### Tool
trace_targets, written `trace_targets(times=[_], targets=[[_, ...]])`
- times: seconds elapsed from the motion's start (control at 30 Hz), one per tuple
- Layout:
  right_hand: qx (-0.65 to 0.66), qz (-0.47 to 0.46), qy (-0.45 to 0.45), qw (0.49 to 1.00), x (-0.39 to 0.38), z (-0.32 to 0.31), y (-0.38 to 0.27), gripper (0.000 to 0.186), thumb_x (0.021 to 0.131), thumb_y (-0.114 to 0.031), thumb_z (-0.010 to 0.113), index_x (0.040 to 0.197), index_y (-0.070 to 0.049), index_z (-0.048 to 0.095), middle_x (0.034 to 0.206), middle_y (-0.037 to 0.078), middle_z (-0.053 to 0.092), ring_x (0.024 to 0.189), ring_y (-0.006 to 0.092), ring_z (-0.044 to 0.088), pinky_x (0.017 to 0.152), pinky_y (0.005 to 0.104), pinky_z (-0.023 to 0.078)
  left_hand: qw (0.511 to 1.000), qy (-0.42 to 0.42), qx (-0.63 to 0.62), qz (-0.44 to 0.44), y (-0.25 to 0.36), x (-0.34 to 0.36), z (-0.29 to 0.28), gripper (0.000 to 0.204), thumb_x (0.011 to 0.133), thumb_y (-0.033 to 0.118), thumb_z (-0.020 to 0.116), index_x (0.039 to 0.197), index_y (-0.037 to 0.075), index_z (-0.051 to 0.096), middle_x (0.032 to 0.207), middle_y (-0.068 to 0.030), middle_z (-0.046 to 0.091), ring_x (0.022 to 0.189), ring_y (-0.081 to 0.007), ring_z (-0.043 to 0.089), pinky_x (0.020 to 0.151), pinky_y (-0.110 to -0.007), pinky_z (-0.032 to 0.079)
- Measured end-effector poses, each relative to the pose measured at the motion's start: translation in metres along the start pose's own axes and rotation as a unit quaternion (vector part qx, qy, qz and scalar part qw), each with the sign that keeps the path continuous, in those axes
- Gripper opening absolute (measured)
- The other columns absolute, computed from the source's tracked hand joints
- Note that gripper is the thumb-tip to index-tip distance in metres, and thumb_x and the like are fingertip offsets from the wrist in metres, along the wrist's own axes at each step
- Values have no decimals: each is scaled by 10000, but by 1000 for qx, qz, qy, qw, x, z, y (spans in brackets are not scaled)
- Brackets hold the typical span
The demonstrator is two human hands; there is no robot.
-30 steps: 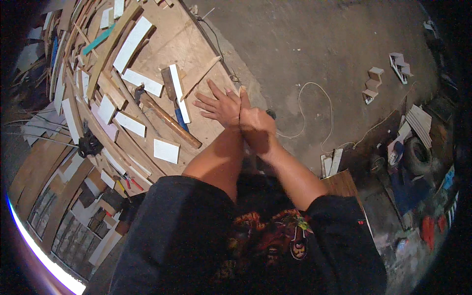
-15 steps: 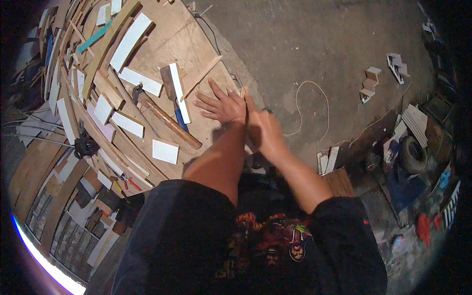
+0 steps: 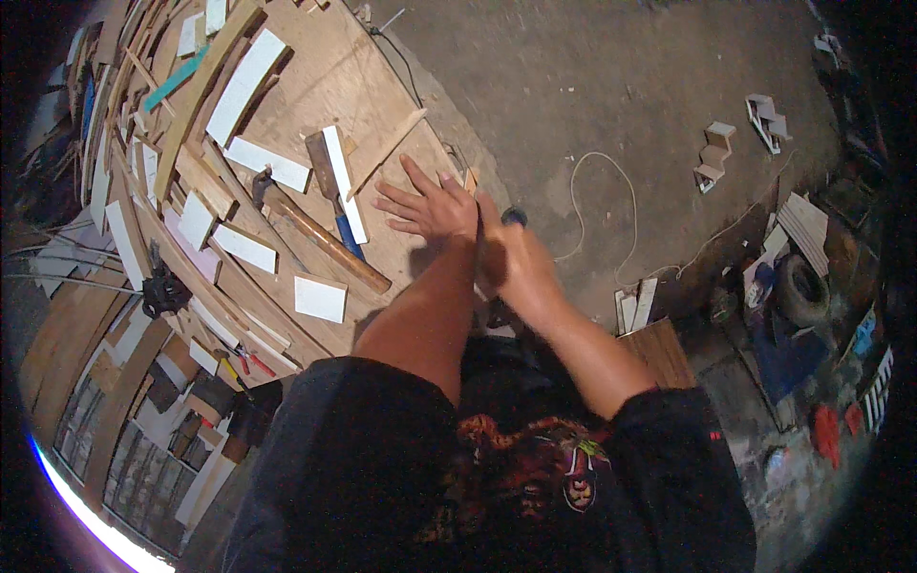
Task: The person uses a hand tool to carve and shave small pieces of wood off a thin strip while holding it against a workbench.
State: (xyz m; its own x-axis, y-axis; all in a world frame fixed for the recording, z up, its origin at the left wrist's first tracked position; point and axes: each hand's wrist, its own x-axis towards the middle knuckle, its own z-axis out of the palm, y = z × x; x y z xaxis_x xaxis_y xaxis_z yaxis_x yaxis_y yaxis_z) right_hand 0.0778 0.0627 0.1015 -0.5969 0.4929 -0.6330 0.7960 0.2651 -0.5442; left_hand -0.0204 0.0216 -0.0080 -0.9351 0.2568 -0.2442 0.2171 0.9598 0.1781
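Note:
My left hand (image 3: 435,207) lies with its fingers spread on the wooden worktop (image 3: 330,81), close to its right edge. Just beyond that edge my right hand (image 3: 516,253) is closed round a tool; only a dark rounded handle end (image 3: 514,217) shows, and its working part is hidden. A small orange-brown wood tip (image 3: 470,179) peeks out past the fingers. Left of my hands lie a blue-handled chisel (image 3: 347,232) with a wide brown blade, a white-faced strip (image 3: 346,186), a thin wooden stick (image 3: 387,153) and a wooden-handled hammer (image 3: 325,244).
Several white-faced offcuts (image 3: 320,299) and long boards (image 3: 205,105) crowd the worktop's left side. Red-handled pliers (image 3: 253,363) sit near its lower edge. A pale cord (image 3: 626,181), zigzag wooden pieces (image 3: 714,156) and a tyre (image 3: 800,291) are on the floor to the right.
My right hand has shifted slightly toward me and right, and the dark handle end now shows more clearly. The left hand stays spread in place. The whole view has turned slightly.

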Motion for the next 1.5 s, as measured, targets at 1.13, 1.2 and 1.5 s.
trace_targets(times=[1.13, 1.2, 1.5], targets=[[58, -61, 125, 989, 9, 29, 11, 431, 858, -210, 647, 1246, -48, 555, 854, 249, 698, 726, 440, 696, 647, 512, 567, 997, -63, 28, -23, 11, 0, -15, 766, 996, 311, 508, 1625, 234, 76, 1630, -327, -42, 1512, -513, -76, 1177, -687, 36], [-5, -24, 91, 996, -7, 28, 4, 363, 828, -235, 703, 1122, -30, 648, 851, 236, 701, 738, 430, 701, 668, 493, 578, 998, -53, 36, -18, 7, -1, -14, 778, 990, 313, 520, 1625, 235, 78, 1631, -325, -45, 1512, -513, -79, 1179, -684, 36], [-8, 56, 24, 998, -7, 20, 4, 434, 751, -251, 768, 1091, -9, 653, 865, 223, 704, 768, 451, 684, 713, 497, 572, 998, -9, 62, -15, 8, -1, -2, 795, 968, 326, 553, 1619, 238, 105, 1629, -321, -7, 1513, -512, -48, 1188, -668, 57]])
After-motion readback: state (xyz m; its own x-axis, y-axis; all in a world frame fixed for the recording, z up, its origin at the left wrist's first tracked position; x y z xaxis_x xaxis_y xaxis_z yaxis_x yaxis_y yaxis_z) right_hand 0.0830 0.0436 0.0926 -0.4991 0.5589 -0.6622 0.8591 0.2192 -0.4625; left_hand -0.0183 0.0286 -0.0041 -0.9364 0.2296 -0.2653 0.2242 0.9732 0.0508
